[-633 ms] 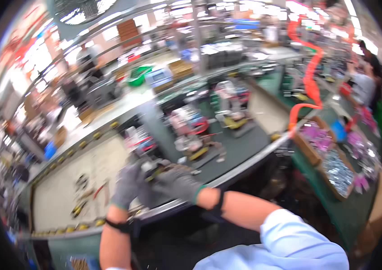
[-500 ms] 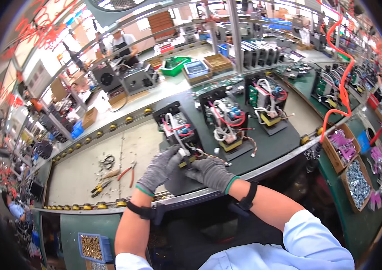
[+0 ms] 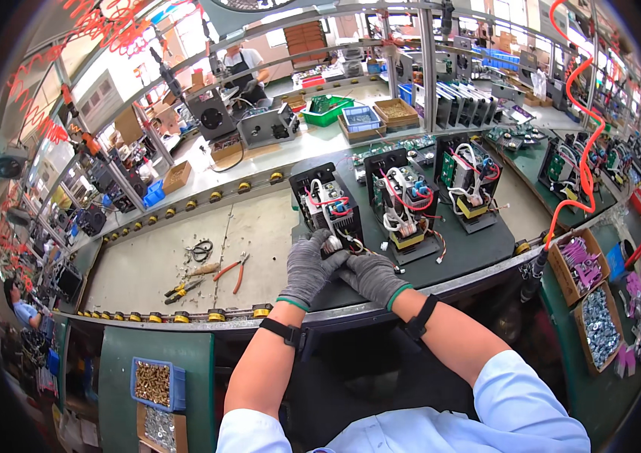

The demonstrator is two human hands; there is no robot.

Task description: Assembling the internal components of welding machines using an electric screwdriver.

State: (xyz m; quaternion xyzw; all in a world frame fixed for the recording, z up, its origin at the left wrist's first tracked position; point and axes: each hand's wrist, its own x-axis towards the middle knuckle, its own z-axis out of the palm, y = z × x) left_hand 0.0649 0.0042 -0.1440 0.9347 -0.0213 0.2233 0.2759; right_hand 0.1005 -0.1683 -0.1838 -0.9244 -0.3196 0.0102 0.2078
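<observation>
The leftmost of three electronic power units [image 3: 329, 202], with a black finned heatsink and white and red wires, stands on a dark mat [image 3: 449, 260]. Both my hands wear grey knit gloves and meet at its near end. My left hand [image 3: 310, 266] has curled fingers against the unit's front wiring. Close beside it, my right hand [image 3: 373, 278] is also closed, its fingertips touching the left glove. Whatever lies between the fingers is hidden. To the right are a middle unit [image 3: 402, 198] and a right-hand unit [image 3: 470, 177], each with a yellow-taped transformer at its front.
Pliers with red handles [image 3: 239, 275] and yellow-black cutters [image 3: 183, 290] lie left on the bench. A blue bin of brass parts [image 3: 157, 383] sits lower left. An orange coiled hose [image 3: 586, 174] hangs at right, near boxes of purple parts [image 3: 579, 263] and metal parts [image 3: 600, 328].
The view has shifted, so the scene sits farther right. My hands have drawn together at the leftmost unit's near end, covering the yellow-taped part that showed between them before.
</observation>
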